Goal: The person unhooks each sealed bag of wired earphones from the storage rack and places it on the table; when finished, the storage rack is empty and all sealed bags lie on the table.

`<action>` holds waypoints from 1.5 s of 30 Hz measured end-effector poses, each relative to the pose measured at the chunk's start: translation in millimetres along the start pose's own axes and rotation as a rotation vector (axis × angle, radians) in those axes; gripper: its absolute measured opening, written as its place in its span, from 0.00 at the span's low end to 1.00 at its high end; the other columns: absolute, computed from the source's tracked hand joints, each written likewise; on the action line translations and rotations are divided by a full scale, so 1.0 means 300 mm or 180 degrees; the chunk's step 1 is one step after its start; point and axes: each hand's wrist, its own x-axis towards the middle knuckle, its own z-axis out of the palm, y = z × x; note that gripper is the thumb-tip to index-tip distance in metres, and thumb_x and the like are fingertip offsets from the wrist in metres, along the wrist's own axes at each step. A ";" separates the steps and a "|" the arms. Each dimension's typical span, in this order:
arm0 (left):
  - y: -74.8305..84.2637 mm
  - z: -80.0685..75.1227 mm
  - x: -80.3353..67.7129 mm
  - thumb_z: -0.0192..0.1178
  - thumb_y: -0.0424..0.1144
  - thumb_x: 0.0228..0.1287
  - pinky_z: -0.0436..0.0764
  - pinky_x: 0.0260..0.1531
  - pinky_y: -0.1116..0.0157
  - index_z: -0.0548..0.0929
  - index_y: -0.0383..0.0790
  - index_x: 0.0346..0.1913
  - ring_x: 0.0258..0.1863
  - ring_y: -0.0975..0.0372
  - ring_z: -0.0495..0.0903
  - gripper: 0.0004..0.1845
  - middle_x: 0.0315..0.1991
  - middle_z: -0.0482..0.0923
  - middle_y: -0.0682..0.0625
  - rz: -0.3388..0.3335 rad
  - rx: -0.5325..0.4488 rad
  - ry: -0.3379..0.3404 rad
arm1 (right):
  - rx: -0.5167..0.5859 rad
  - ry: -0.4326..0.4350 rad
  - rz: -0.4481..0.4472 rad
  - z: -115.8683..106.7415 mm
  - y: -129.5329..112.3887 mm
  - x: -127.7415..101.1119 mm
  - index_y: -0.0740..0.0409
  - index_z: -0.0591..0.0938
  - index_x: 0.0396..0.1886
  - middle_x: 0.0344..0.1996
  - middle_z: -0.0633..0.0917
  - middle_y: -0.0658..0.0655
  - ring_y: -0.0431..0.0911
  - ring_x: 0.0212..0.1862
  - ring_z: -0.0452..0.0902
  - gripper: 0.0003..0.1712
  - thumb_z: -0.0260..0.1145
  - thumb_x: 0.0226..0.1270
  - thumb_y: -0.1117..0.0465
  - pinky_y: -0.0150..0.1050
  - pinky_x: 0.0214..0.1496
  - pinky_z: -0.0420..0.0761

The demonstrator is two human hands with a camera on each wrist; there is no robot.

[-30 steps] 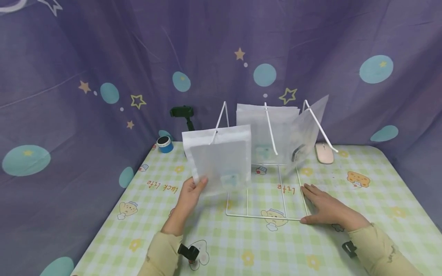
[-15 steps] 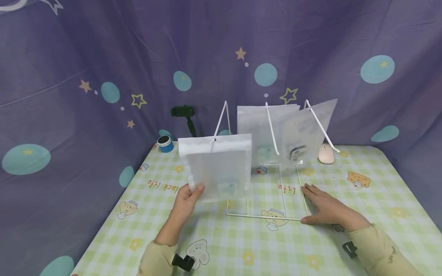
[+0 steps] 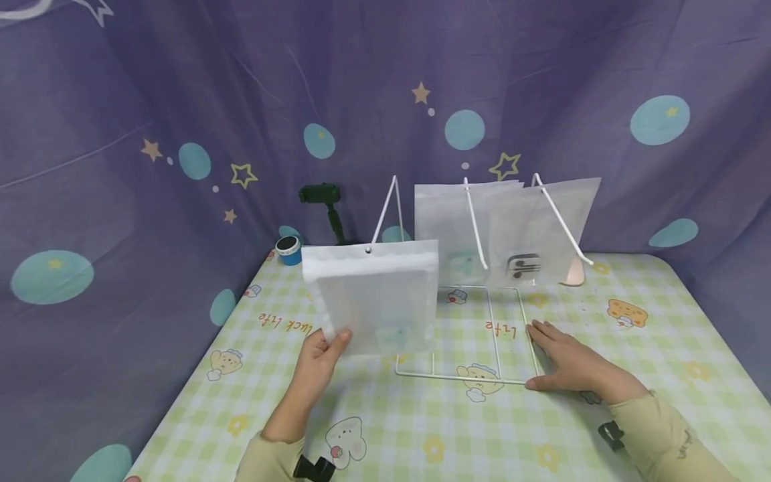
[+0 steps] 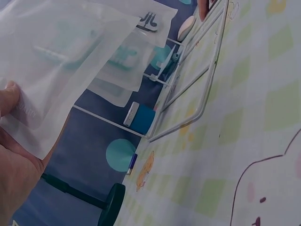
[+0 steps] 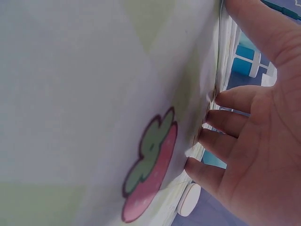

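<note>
My left hand pinches the lower left corner of a frosted white zip bag, thumb in front. The bag has a small hole near its top edge, at the lower end of the left rod of a white wire rack. Whether the rod's tip passes through the hole, I cannot tell. My right hand rests on the table against the right side of the rack's base, fingers extended. Another frosted bag hangs at the middle rod, and one with a dark printed mark hangs at the right rod.
A pink computer mouse lies behind the rack at the right. Back left are a blue jar-like object and a dark green stand. A checked cloth covers the table, and a purple curtain hangs behind.
My left hand has drawn its bag down and slightly left, toward me. The bag at the right rod has swung round to face forward more. My right hand stays in place.
</note>
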 end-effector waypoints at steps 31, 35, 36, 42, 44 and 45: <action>-0.009 -0.288 0.008 0.49 0.27 0.73 0.80 0.43 0.70 0.83 0.43 0.44 0.41 0.65 0.82 0.13 0.40 0.84 0.54 0.0114 -0.1498 0.0504 | 0.0007 0.0000 0.0010 -0.007 -0.005 0.000 0.71 0.61 0.72 0.71 0.58 0.75 0.72 0.69 0.53 0.65 0.73 0.46 0.31 0.66 0.63 0.62; -0.062 -0.305 0.021 0.53 0.33 0.73 0.80 0.42 0.70 0.82 0.43 0.46 0.39 0.67 0.82 0.08 0.38 0.84 0.59 -0.0519 -0.0875 0.0566 | 0.0026 0.0002 0.0011 -0.011 -0.010 -0.001 0.71 0.61 0.72 0.71 0.58 0.75 0.72 0.69 0.53 0.65 0.73 0.47 0.32 0.66 0.63 0.62; -0.075 -0.307 0.026 0.53 0.34 0.73 0.80 0.41 0.70 0.81 0.40 0.48 0.38 0.67 0.83 0.08 0.38 0.84 0.60 -0.0684 -0.0673 0.0538 | 0.0027 0.0004 0.0007 -0.012 -0.011 -0.001 0.71 0.61 0.72 0.71 0.58 0.75 0.72 0.69 0.53 0.65 0.73 0.47 0.32 0.66 0.63 0.62; -0.150 -0.291 0.062 0.52 0.37 0.74 0.80 0.37 0.68 0.69 0.22 0.62 0.32 0.64 0.83 0.22 0.40 0.85 0.47 -0.1373 0.0198 0.0108 | 0.0041 0.0006 0.0013 -0.008 -0.008 -0.001 0.71 0.61 0.72 0.71 0.58 0.75 0.72 0.70 0.52 0.65 0.73 0.46 0.32 0.66 0.63 0.62; -0.170 -0.282 0.073 0.51 0.37 0.75 0.79 0.37 0.67 0.69 0.22 0.64 0.32 0.62 0.82 0.23 0.42 0.84 0.42 -0.1488 0.0350 -0.0050 | 0.0040 0.0007 0.0016 -0.007 -0.006 -0.001 0.71 0.61 0.72 0.71 0.58 0.75 0.72 0.70 0.52 0.65 0.73 0.46 0.31 0.66 0.63 0.62; -0.180 -0.277 0.078 0.51 0.37 0.75 0.78 0.38 0.66 0.69 0.23 0.64 0.32 0.62 0.82 0.23 0.42 0.84 0.40 -0.1537 0.0407 -0.0118 | 0.0036 0.0007 0.0016 -0.006 -0.005 -0.001 0.71 0.61 0.72 0.71 0.58 0.75 0.72 0.70 0.53 0.65 0.73 0.46 0.31 0.66 0.63 0.62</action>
